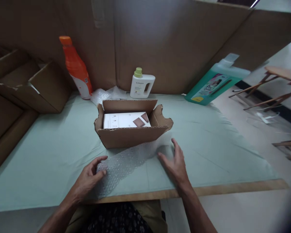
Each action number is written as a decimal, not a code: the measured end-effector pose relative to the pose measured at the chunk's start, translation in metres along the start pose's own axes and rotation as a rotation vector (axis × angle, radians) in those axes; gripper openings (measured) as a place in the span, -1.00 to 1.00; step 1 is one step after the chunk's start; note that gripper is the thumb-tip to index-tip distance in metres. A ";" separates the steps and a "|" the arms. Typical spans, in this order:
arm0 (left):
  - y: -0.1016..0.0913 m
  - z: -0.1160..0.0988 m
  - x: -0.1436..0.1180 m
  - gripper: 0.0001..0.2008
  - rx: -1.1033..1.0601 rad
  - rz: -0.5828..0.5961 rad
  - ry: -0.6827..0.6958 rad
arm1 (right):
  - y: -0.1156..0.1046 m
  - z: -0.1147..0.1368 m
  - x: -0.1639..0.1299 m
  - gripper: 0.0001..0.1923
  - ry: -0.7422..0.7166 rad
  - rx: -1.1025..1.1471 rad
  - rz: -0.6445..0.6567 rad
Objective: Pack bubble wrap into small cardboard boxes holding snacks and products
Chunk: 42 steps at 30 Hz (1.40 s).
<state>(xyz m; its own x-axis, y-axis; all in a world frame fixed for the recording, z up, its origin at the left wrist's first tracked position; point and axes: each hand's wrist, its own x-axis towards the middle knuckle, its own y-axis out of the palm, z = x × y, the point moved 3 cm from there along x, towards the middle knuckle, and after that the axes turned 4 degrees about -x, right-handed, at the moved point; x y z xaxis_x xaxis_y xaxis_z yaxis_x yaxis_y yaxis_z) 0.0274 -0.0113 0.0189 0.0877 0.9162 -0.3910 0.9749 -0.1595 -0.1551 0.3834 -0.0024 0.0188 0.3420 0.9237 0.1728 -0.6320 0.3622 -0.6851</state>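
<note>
Now bubble wrap point(126, 163) lies diagonally, near-left to far-right; left hand point(88, 179) pinches end, right hand point(174, 163) flat, open.

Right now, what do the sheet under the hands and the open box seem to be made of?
Sheet: likely clear plastic bubble wrap, glossy; small raised bubbles show. Left hand pinches its end, right hand lies flat on it. Box: brown corrugated cardboard, matte; wavy fluting shows on cut edges.

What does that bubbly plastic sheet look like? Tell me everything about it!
The bubble wrap is a clear, bumpy plastic sheet lying flat on the pale green table cover, just in front of the open cardboard box. The left hand pinches its near-left end. The right hand rests flat, fingers spread, at its right end.
</note>
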 end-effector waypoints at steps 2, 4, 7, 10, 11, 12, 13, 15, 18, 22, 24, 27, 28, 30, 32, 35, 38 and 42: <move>0.002 0.002 0.002 -0.43 0.010 0.018 0.031 | 0.008 -0.017 0.028 0.05 0.038 0.032 0.005; 0.005 0.002 0.002 -0.48 -0.001 0.049 0.069 | 0.011 -0.024 0.045 0.07 0.087 0.168 0.039; 0.002 -0.004 -0.004 -0.52 -0.041 0.128 0.084 | -0.003 -0.019 0.047 -0.23 0.116 0.329 0.230; -0.012 -0.008 -0.012 -0.50 -0.081 0.203 0.030 | -0.034 -0.007 0.026 -0.52 0.083 0.292 0.399; -0.018 -0.008 -0.013 -0.49 -0.067 0.203 0.022 | -0.044 -0.005 0.017 -0.55 0.071 0.269 0.406; -0.024 -0.006 -0.012 -0.50 -0.025 0.180 0.035 | -0.050 -0.004 0.009 -0.57 0.060 0.243 0.398; -0.031 -0.004 -0.009 -0.50 0.053 0.138 0.068 | -0.053 -0.004 0.002 -0.59 0.045 0.204 0.390; -0.043 0.001 0.000 -0.52 0.298 -0.007 0.176 | -0.049 -0.008 -0.008 -0.60 -0.004 0.043 0.350; -0.054 0.004 0.007 -0.47 0.716 -0.278 0.358 | -0.040 -0.013 -0.019 -0.54 -0.089 -0.312 0.128; -0.041 -0.010 -0.017 -0.31 0.892 -0.580 0.683 | -0.031 0.012 -0.042 -0.46 -0.193 -0.480 -0.165; -0.015 -0.014 -0.030 -0.22 0.883 -0.457 0.856 | -0.008 0.043 -0.057 -0.46 -0.344 -0.387 -0.070; 0.024 0.001 -0.034 -0.19 0.965 0.011 0.937 | 0.047 0.084 -0.079 -0.41 -0.588 -0.230 0.302; 0.028 0.011 -0.031 -0.20 1.008 0.120 0.913 | 0.063 0.088 -0.084 -0.39 -0.637 -0.214 0.410; 0.017 0.029 -0.023 -0.26 1.082 0.175 0.838 | 0.077 0.078 -0.088 -0.38 -0.668 -0.245 0.524; -0.010 0.042 -0.018 -0.34 1.126 0.104 0.773 | 0.064 0.045 -0.083 -0.42 -0.613 -0.340 0.480; -0.051 0.051 -0.019 -0.42 1.146 -0.030 0.701 | 0.012 -0.016 -0.068 -0.51 -0.412 -0.515 0.261; -0.066 0.050 -0.023 -0.44 1.111 -0.233 0.628 | -0.031 -0.047 -0.055 -0.52 -0.287 -0.592 0.074; -0.050 0.039 -0.020 -0.38 1.017 -0.406 0.585 | -0.031 -0.024 -0.032 -0.53 -0.313 -0.474 0.036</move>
<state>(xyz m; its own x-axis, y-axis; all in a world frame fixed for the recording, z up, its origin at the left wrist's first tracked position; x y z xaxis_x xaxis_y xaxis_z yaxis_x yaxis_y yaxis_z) -0.0314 -0.0364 -0.0009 0.1492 0.9505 0.2725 0.3747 0.2006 -0.9052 0.4090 -0.0459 0.0174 0.0583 0.9535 0.2956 -0.2336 0.3010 -0.9246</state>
